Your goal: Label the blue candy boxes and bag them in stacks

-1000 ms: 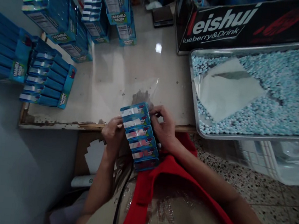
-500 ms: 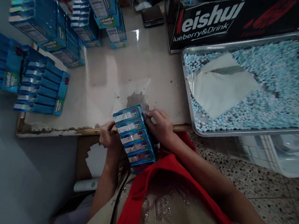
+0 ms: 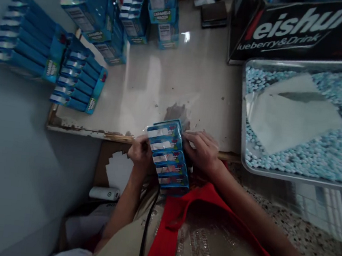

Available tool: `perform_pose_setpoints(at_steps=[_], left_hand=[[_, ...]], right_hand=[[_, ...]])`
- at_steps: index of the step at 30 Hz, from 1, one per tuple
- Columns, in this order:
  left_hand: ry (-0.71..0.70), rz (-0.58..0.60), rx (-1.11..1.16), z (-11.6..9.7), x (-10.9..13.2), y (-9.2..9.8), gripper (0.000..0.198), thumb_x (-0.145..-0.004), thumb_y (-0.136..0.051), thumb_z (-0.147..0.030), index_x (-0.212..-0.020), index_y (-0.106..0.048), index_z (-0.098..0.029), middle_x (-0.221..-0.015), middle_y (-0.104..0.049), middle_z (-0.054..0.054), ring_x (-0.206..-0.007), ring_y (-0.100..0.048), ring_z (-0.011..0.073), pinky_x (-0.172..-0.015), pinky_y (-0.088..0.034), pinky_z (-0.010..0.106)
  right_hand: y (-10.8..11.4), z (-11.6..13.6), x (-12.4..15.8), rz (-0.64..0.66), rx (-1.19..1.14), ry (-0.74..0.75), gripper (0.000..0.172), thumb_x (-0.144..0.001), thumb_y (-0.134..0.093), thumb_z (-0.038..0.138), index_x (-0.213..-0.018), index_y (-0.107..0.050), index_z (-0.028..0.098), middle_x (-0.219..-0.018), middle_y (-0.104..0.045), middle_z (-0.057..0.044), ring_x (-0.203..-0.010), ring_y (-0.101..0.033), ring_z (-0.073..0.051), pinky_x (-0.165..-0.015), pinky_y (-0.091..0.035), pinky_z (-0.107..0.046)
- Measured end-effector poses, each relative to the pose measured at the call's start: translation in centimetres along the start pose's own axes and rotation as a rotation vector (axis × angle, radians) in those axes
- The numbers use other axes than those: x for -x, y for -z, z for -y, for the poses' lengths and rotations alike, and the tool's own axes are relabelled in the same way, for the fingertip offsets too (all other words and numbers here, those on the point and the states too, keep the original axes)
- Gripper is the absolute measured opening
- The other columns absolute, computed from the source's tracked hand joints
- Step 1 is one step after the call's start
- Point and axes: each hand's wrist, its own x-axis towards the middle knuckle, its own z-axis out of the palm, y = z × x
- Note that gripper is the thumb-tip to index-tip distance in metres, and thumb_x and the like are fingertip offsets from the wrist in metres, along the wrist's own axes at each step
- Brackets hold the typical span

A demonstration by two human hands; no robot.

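At table (image 3: 203, 78), both grips (image 3: 140, 151) (image 3: 203, 148) pinched, holding boxes (image 3: 168, 158)

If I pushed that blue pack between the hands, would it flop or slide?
The blue pack would probably stay fairly stiff: its boxes line up closely in a row. Its shiny surfaces suggest it may slide easily.

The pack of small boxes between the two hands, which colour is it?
The pack is mainly blue; the head view shows it.
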Motion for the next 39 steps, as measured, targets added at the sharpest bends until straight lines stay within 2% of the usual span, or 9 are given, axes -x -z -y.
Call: perform_pose_setpoints(at_steps=[6, 10, 14, 17, 21, 24, 29, 32, 39], left_hand=[[0.135, -0.082, 0.165, -1.6, 1.5, -1.2, 0.020, -0.086, -0.068, -0.039, -0.082, -0.060, -0.022, -0.078, -0.070, 0.000, -0.071, -0.066, 0.0164, -0.069, -0.052, 0.029], [0.253, -0.019, 0.120, -2.7, -0.1, -1.5, 0.023, -0.085, -0.068, -0.025, -0.106, -0.060, -0.022, -0.095, -0.070, 0.002, -0.072, -0.063, 0.0158, -0.067, -0.049, 0.028], [-0.019, 0.191, -0.265, -1.8, -1.7, 0.0, 0.011, -0.090, -0.058, -0.015, -0.094, -0.065, -0.022, -0.094, -0.069, 0.007, -0.088, -0.060, 0.0249, -0.088, -0.046, 0.038], [-0.216, 0.323, -0.440, -0.6, -2.2, 1.0, 0.017, -0.095, -0.055, -0.015, -0.082, -0.065, -0.022, -0.091, -0.067, 0.010, -0.090, -0.056, 0.0288, -0.089, -0.042, 0.042], [-0.430, 0.454, -0.388, 0.6, -2.5, 1.6, 0.025, -0.100, -0.054, -0.026, -0.077, -0.064, -0.022, -0.088, -0.065, 0.010, -0.089, -0.055, 0.0281, -0.081, -0.042, 0.039], [-0.522, 0.441, -0.269, 1.1, -3.3, 1.7, 0.033, -0.103, -0.052, -0.034, -0.073, -0.062, -0.022, -0.085, -0.063, 0.009, -0.085, -0.054, 0.0257, -0.076, -0.042, 0.036], [-0.674, 0.552, -0.248, 0.0, -3.7, 2.1, 0.035, -0.105, -0.049, -0.036, -0.077, -0.064, -0.022, -0.089, -0.066, 0.008, -0.083, -0.057, 0.0238, -0.077, -0.045, 0.035], [-0.765, 0.702, -0.293, -1.5, -2.5, 2.2, 0.035, -0.106, -0.049, -0.035, -0.079, -0.067, -0.021, -0.087, -0.066, 0.008, -0.083, -0.059, 0.0232, -0.075, -0.045, 0.035], [-0.852, 0.815, -0.283, -3.8, 1.8, 3.3, 0.040, -0.110, -0.043, -0.033, -0.077, -0.062, -0.020, -0.079, -0.062, 0.005, -0.072, -0.054, 0.0204, -0.066, -0.042, 0.035]], right_hand=[[0.5, 0.2, 0.4, 0.038, 0.035, 0.063, 0.010, -0.101, -0.065, 0.019, -0.110, -0.068, 0.023, -0.097, -0.080, -0.003, -0.082, -0.073, -0.016, -0.073, -0.054, -0.030], [0.4, 0.2, 0.9, 0.063, 0.016, -0.014, 0.018, -0.098, -0.067, 0.017, -0.114, -0.069, 0.024, -0.098, -0.080, -0.004, -0.083, -0.073, -0.019, -0.072, -0.053, -0.033], [0.1, 0.1, 1.7, 0.061, -0.037, -0.094, 0.019, -0.099, -0.066, 0.020, -0.115, -0.072, 0.027, -0.101, -0.081, -0.005, -0.086, -0.076, -0.020, -0.076, -0.056, -0.035], [-0.2, 0.3, 2.0, 0.060, -0.072, -0.168, 0.016, -0.099, -0.065, 0.022, -0.110, -0.075, 0.027, -0.100, -0.082, -0.005, -0.087, -0.077, -0.020, -0.079, -0.058, -0.035], [-0.6, 0.6, 1.6, -0.018, -0.168, -0.230, 0.014, -0.099, -0.065, 0.021, -0.105, -0.076, 0.027, -0.097, -0.082, -0.004, -0.087, -0.078, -0.020, -0.078, -0.061, -0.035], [-0.5, 0.7, 1.2, -0.020, -0.222, -0.237, 0.013, -0.100, -0.063, 0.022, -0.101, -0.074, 0.026, -0.095, -0.081, -0.003, -0.086, -0.077, -0.019, -0.078, -0.061, -0.035], [1.6, 0.5, 1.8, -0.034, -0.122, -0.155, 0.009, -0.101, -0.065, 0.022, -0.096, -0.071, 0.025, -0.089, -0.080, -0.002, -0.076, -0.073, -0.017, -0.069, -0.056, -0.032], [3.5, 0.6, 3.1, -0.036, -0.037, -0.139, 0.011, -0.098, -0.066, 0.016, -0.091, -0.068, 0.024, -0.080, -0.077, -0.002, -0.068, -0.070, -0.018, -0.062, -0.052, -0.033], [7.5, 1.7, 8.2, 0.047, -0.052, -0.156, 0.022, -0.093, -0.068, 0.013, -0.079, -0.059, 0.027, -0.066, -0.068, 0.002, -0.056, -0.063, -0.016, -0.054, -0.048, -0.033]])
